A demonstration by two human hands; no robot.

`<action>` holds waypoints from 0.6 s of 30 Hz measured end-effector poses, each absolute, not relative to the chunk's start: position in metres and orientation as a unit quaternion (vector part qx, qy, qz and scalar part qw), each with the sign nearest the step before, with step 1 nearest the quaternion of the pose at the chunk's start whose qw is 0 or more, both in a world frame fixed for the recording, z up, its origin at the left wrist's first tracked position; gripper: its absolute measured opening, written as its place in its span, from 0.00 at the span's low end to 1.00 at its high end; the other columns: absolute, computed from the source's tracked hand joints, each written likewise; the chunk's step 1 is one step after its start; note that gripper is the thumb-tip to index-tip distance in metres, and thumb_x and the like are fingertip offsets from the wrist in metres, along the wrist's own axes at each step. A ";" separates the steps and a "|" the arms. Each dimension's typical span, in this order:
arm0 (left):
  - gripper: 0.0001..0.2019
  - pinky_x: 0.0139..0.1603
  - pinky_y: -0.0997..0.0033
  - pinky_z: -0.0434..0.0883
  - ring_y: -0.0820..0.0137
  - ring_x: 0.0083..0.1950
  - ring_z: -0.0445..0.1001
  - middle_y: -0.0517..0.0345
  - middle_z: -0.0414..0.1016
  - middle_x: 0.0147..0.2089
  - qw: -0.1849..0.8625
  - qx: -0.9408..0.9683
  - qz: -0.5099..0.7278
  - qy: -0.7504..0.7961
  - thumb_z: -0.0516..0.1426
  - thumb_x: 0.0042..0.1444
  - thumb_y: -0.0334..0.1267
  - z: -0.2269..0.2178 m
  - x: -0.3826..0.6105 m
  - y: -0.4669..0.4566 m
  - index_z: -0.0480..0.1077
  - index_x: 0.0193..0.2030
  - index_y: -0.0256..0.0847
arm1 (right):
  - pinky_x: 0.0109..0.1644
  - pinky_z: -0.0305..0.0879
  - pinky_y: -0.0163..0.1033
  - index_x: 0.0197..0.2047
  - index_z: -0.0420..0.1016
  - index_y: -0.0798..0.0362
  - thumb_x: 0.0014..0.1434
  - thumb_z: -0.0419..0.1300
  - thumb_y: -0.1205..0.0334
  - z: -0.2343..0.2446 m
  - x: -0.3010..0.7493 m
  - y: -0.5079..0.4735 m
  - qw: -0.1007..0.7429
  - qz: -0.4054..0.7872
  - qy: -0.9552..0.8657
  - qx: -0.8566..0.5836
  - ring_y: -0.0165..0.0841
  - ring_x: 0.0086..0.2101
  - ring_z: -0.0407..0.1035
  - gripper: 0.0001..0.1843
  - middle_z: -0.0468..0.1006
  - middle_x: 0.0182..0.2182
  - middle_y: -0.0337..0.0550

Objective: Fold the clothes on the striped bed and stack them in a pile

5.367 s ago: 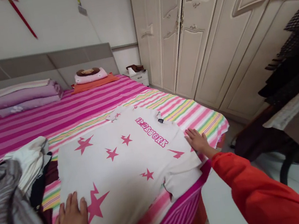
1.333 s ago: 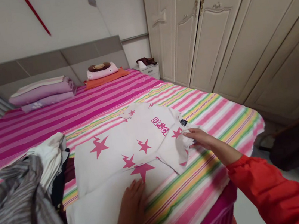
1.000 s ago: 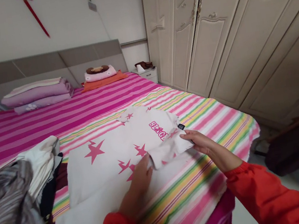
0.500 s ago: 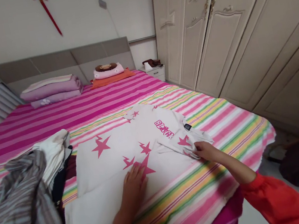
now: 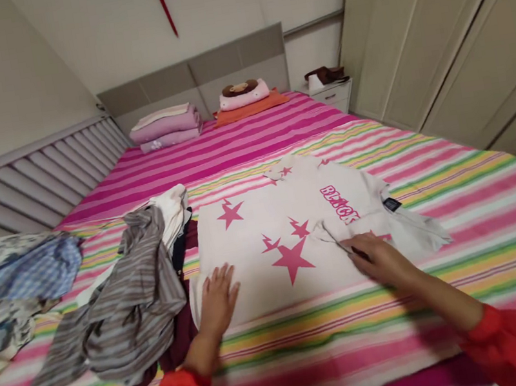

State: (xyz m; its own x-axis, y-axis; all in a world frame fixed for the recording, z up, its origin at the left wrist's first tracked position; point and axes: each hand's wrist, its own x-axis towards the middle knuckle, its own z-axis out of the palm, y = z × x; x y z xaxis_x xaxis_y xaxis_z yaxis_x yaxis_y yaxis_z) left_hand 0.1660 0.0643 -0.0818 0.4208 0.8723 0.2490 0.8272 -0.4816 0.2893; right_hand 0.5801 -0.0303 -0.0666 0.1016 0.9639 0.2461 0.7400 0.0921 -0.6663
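A white T-shirt (image 5: 268,230) with pink stars and pink lettering lies partly folded on the striped bed (image 5: 457,187). My left hand (image 5: 218,297) rests flat on the shirt's lower left corner, fingers spread. My right hand (image 5: 379,258) presses palm down on the folded right part of the shirt, beside the sleeve and the dark neck label (image 5: 391,204). Both arms wear orange-red sleeves.
A heap of clothes, with a grey striped garment (image 5: 128,298) on top, lies left of the shirt. More crumpled clothes (image 5: 12,284) sit at the far left. Folded purple bedding (image 5: 164,128), a pink pillow (image 5: 243,93), a nightstand (image 5: 332,91) and cream wardrobe doors (image 5: 447,26) stand beyond.
The shirt's near side and a sleeve have been folded inward. My left hand slid left to the shirt's corner; my right hand moved onto the fold. The view swung left.
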 end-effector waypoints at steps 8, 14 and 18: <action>0.35 0.48 0.54 0.70 0.58 0.41 0.72 0.50 0.71 0.39 0.129 0.536 0.383 0.741 0.58 0.42 0.67 -0.090 0.103 -0.018 0.70 0.43 0.36 | 0.41 0.65 0.51 0.35 0.75 0.54 0.52 0.57 0.46 -0.073 0.673 -0.078 0.379 0.080 -0.293 -0.874 0.50 0.36 0.72 0.19 0.78 0.33 0.58; 0.26 0.48 0.51 0.68 0.59 0.36 0.68 0.55 0.67 0.31 0.129 0.550 0.362 0.742 0.54 0.40 0.65 -0.090 0.117 -0.022 0.70 0.30 0.42 | 0.36 0.65 0.43 0.30 0.73 0.53 0.46 0.63 0.43 -0.072 0.684 -0.075 0.356 0.079 -0.243 -0.899 0.43 0.32 0.71 0.20 0.77 0.27 0.49; 0.24 0.49 0.53 0.70 0.62 0.37 0.71 0.56 0.72 0.36 0.228 0.520 0.441 0.695 0.59 0.41 0.61 -0.083 0.120 -0.019 0.71 0.36 0.43 | 0.31 0.64 0.40 0.27 0.72 0.53 0.44 0.66 0.42 -0.077 0.684 -0.075 0.349 0.104 -0.214 -0.907 0.39 0.27 0.71 0.21 0.76 0.22 0.45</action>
State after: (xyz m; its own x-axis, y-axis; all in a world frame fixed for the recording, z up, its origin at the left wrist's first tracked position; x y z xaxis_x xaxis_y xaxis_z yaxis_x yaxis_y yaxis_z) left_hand 0.1201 -0.0188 -0.0828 -0.3549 0.9240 0.1423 0.5227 0.0699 0.8497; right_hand 0.6842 -0.0752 -0.0771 0.8868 0.4603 -0.0403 0.3148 -0.6657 -0.6766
